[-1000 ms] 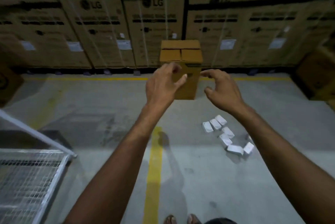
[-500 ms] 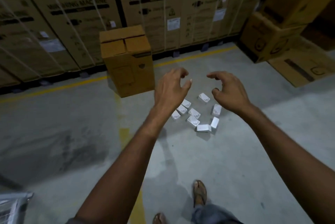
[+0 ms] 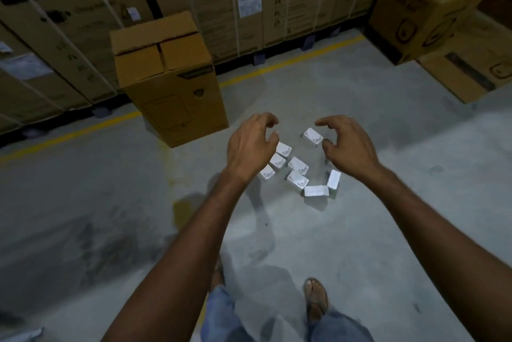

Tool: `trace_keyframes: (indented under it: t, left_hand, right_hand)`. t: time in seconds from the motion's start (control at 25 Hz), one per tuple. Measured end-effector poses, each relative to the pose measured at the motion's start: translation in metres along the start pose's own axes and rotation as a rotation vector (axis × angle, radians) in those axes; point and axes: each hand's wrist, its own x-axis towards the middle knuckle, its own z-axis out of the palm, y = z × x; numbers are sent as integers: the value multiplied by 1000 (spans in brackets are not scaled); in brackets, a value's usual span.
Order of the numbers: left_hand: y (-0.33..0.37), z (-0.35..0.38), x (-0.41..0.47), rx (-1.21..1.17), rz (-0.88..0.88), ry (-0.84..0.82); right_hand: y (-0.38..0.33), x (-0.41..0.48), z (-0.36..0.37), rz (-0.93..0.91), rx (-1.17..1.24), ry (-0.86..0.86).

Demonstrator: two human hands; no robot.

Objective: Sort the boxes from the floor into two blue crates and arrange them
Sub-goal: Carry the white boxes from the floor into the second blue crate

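Note:
Several small white boxes (image 3: 297, 165) lie scattered in a loose cluster on the grey concrete floor, straight ahead. My left hand (image 3: 250, 147) hovers above the cluster's left side, fingers loosely curled and holding nothing. My right hand (image 3: 347, 145) hovers over the right side, also loosely curled and holding nothing, close to the farthest white box (image 3: 312, 137). Both arms are stretched forward. No blue crate is in view.
A tall brown cardboard carton (image 3: 169, 78) stands on the floor just left of the cluster. Strapped washing machine cartons (image 3: 235, 0) line the back wall behind a yellow floor line (image 3: 69, 135). More brown cartons (image 3: 421, 17) are stacked at the right. My feet (image 3: 315, 297) are below.
The view has swung right and closer to the white boxes. Both hands, still holding nothing, now hover right over the cluster; the wire cage at the left has left the view.

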Motion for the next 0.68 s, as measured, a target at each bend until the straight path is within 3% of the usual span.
trace_keyframes:
  t: [0.36, 0.68]
  left_hand:
    - [-195, 128, 117, -96, 85, -247]
    - [-357, 372, 171, 167, 241, -450]
  right_hand:
    - [33, 84, 209, 228, -55, 37]
    - [170, 148, 452, 284, -118, -87]
